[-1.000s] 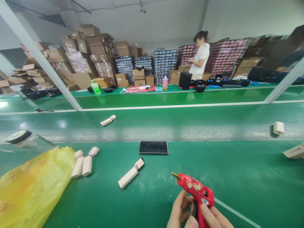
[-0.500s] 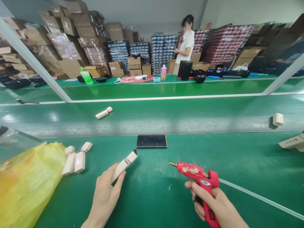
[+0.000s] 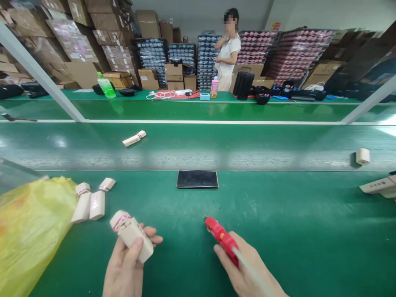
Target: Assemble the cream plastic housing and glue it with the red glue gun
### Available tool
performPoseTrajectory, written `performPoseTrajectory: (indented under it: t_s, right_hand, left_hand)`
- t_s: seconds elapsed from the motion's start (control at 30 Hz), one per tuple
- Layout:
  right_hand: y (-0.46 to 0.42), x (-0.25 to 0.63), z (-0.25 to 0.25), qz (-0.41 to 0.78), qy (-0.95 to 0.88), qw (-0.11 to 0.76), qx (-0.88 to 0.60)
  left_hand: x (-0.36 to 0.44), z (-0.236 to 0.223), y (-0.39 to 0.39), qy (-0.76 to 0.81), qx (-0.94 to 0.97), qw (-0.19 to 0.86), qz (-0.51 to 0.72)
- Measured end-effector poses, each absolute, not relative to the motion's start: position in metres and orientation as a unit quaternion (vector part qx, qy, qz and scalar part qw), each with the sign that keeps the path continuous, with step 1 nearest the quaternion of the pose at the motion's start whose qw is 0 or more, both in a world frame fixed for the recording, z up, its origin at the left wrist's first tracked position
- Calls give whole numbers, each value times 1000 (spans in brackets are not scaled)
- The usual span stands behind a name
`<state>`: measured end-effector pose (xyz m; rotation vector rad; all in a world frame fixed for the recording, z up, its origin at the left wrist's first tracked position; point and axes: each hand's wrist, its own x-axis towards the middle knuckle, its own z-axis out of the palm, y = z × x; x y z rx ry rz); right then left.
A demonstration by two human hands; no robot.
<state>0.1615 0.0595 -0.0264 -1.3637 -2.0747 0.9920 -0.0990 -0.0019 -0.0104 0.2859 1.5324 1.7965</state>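
My left hand [image 3: 119, 268] grips a cream plastic case [image 3: 136, 239] with a ridged cap-like end and a pinkish band, thumb across its front. In my right hand [image 3: 260, 264] is a red hot glue gun [image 3: 221, 235], its nozzle pointing away over the green bench. A whitish glue stick [image 3: 247, 266] trails from its rear. Left of my left hand lie two similar cream cases [image 3: 97, 205] with narrower end pieces, beside a yellow plastic bag [image 3: 34, 227]. Beyond both hands a black phone [image 3: 197, 179] lies flat.
Across the belt strip lie another cream case [image 3: 133, 139] and a small cream block [image 3: 362, 156]. More cream parts [image 3: 380, 185] sit at the right edge. A far bench holds a green bottle [image 3: 107, 86] and cables. Behind it a person [image 3: 229, 53] stands near stacked boxes [image 3: 71, 37].
My left hand has drawn back and turned the cream case palm-up, its dark tip no longer showing. The glue gun has moved left and swung to point away from me. The view has shifted slightly.
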Motion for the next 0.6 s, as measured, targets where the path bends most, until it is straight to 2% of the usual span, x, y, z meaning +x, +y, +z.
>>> performPoseTrajectory:
  t_s: [0.17, 0.33, 0.53, 0.6]
  right_hand:
    - [58, 166, -54, 169, -882, 195, -394]
    - [50, 163, -64, 44, -897, 188, -398]
    - [52, 187, -50, 57, -846, 239, -473]
    - [54, 197, -34, 125, -797, 285, -518]
  left_hand:
    - [-97, -14, -5, 591, 113, 409, 686]
    - [-99, -20, -6, 592, 111, 420, 679]
    - [-81, -7, -2, 599, 130, 391, 687]
    - [-68, -5, -2, 599, 182, 370, 687]
